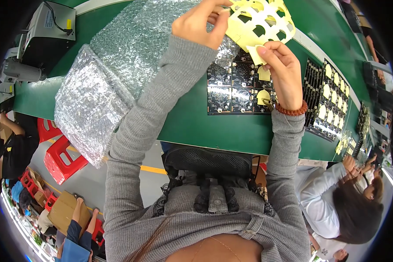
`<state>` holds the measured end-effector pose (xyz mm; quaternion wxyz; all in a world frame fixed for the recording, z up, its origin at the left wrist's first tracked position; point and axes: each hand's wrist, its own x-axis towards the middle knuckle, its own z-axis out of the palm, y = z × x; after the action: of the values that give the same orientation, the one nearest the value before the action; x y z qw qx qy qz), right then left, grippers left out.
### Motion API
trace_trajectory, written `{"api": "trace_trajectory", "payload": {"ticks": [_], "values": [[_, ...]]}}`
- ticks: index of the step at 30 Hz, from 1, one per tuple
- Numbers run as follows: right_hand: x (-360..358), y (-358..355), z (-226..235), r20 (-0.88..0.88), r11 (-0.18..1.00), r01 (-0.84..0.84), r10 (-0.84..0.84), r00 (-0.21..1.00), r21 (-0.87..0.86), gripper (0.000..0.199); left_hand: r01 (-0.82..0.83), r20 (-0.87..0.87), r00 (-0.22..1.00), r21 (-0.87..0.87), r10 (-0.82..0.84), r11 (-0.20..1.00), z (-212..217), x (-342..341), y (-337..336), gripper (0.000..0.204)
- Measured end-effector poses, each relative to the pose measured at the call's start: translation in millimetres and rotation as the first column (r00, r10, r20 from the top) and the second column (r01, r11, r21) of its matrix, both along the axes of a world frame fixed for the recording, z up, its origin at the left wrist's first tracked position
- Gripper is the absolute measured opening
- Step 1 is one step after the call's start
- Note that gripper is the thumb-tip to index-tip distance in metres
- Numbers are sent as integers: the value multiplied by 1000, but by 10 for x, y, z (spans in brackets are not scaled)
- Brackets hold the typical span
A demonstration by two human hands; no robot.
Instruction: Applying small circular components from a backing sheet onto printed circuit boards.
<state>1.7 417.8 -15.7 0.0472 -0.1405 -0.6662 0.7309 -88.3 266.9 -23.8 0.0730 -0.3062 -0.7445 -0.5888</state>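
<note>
My left hand (201, 24) is closed at the left edge of a yellow sheet (236, 28) with rows of cut-out holes, held above the table. Between the thumb and fingers of my right hand (281, 65) is a small yellow adhesive piece (254, 54), close against the sheet's lower edge. Whether it is still joined to the sheet I cannot tell. Below lies a black circuit board panel (220, 94), partly hidden by my right hand. Yellow pieces (263, 97) sit on some of its sections. A slim metal tool (269, 104) shows beside my right wrist, its kind unclear.
Bubble wrap (131, 48) covers the table's left part, with a silvery bubble-wrap bundle (89, 100) over the front edge. More board panels (332, 100) with yellow pieces stand at right. A grey machine (48, 37) is far left. A person in white (321, 201) sits at right.
</note>
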Motion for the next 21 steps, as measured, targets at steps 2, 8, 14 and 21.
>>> {"api": "trace_trajectory", "payload": {"ticks": [2, 8, 14, 21], "values": [[1, 11, 9, 5, 1000, 2, -3, 1000, 11, 15, 59, 8, 998, -17, -59, 998, -34, -13, -9, 14], [-3, -26, 16, -53, 992, 31, -25, 998, 126, 16, 223, 82, 973, -118, -214, 968, -81, -23, -15, 13], [-7, -12, 27, -84, 985, 57, -44, 995, 164, 18, 421, 404, 856, -185, -321, 888, -71, -64, -36, 17], [-47, -178, 49, -204, 968, 221, -194, 960, 122, 39, 300, 468, 834, 62, -293, 952, -98, -54, 5, 19]]}}
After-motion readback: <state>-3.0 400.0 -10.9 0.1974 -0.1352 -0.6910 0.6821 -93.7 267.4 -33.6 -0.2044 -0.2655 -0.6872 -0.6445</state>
